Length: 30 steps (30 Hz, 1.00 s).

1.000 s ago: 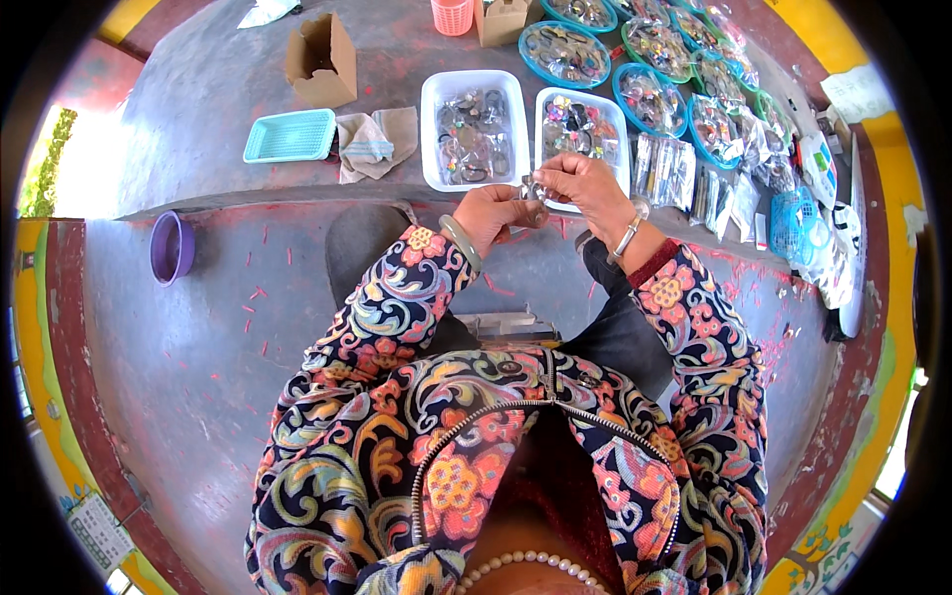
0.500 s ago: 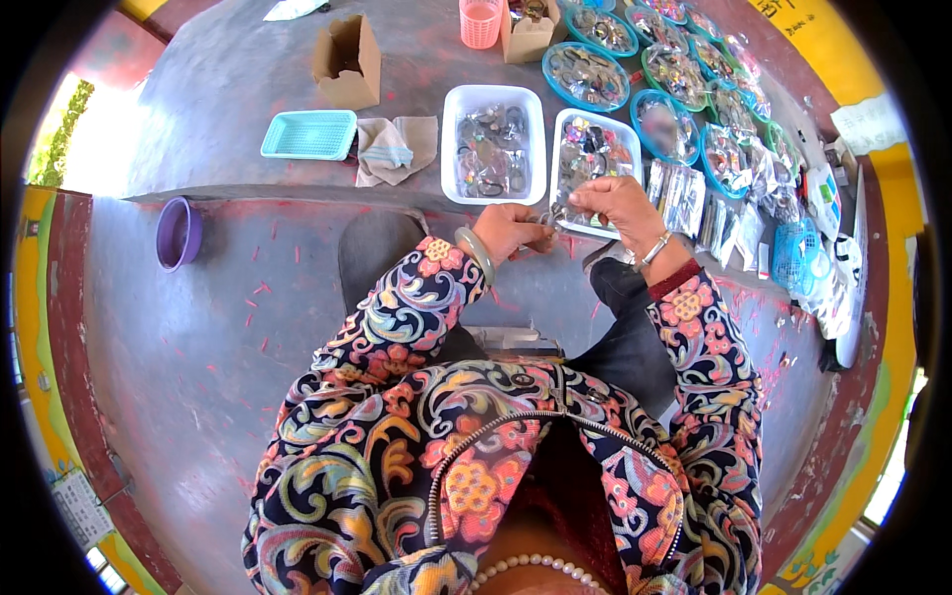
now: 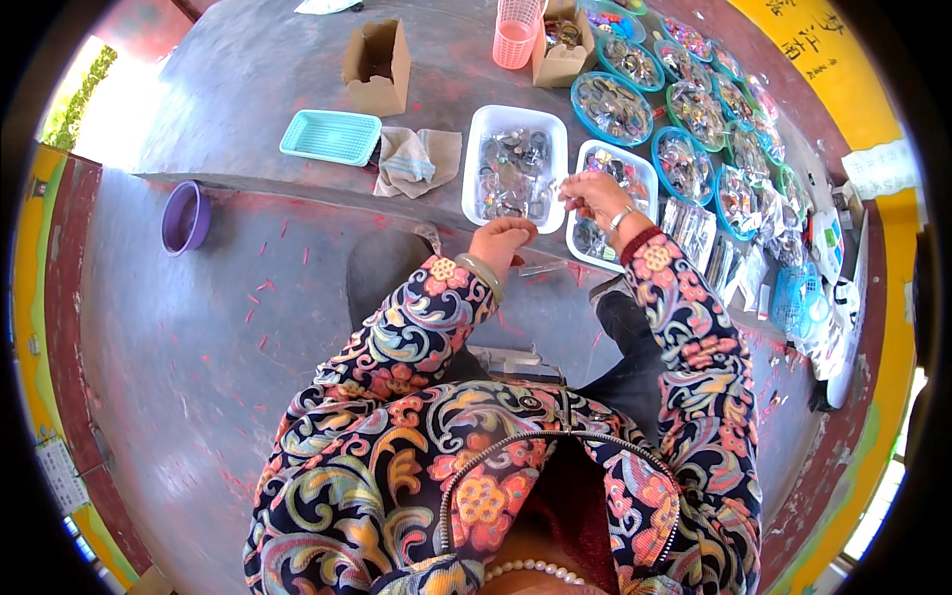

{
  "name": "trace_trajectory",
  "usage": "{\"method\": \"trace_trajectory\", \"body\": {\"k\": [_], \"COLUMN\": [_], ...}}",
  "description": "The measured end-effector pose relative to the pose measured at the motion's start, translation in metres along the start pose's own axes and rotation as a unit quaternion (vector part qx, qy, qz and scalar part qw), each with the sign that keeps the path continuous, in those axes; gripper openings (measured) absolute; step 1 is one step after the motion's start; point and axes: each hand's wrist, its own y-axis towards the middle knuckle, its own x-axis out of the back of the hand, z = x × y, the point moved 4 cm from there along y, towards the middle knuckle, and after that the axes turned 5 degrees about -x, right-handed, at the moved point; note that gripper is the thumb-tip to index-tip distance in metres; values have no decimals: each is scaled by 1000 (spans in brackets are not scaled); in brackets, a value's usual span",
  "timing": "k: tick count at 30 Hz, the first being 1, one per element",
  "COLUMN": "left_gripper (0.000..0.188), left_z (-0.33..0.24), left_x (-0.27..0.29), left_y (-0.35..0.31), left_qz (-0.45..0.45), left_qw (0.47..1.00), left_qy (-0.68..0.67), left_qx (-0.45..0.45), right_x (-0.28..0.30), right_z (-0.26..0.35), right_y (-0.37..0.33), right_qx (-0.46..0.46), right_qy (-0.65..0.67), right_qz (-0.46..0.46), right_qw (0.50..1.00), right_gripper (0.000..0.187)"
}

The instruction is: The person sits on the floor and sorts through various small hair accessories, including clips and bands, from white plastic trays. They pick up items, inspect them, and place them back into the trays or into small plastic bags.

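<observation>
My left hand [image 3: 503,241] is in front of the left white tray [image 3: 476,198], fingers curled together. Whatever it may hold is too small to make out; a thin clear strip shows just beside it. My right hand [image 3: 597,200] hovers between the two trays, over the edge of the right white tray [image 3: 607,264]. Thumb and fingertips pinch a tiny pale thing I cannot name. Small dark round pieces and clear packets fill the left tray. Similar pieces lie in the right one, partly hidden under my right hand.
Several blue and green baskets [image 3: 612,107] of packets crowd the right side. Flat clear packets [image 3: 691,230] lie beside the right tray. Leftward are a folded cloth [image 3: 436,159], a turquoise basket [image 3: 330,137], a cardboard box [image 3: 392,84] and, lower down, a purple tub [image 3: 185,218].
My hands have parted: the right moved up and left toward the left tray, the left shifted slightly down and left. The view has tilted, so the surroundings sit lower and further right.
</observation>
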Motion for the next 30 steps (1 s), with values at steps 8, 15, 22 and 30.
{"method": "trace_trajectory", "body": {"k": [8,15,22,30], "left_gripper": [15,14,13,13], "left_z": [0,7,10,12], "left_x": [-9,-14,-13,-21], "left_y": [-2,2,4,1], "left_qz": [21,37,42,53], "left_qw": [999,999,999,998], "left_qy": [22,4,-1,10], "left_qx": [8,7,6,23], "right_x": [-32,-46,115,231], "right_z": [-19,-56,-73,-165], "right_y": [89,64,74,71], "right_qx": [-52,-109,6,-105], "right_qy": [247,159,185,286], "right_qz": [-17,57,-85,-302], "right_qw": [967,980,979,903], "right_gripper": [21,18,20,15]}}
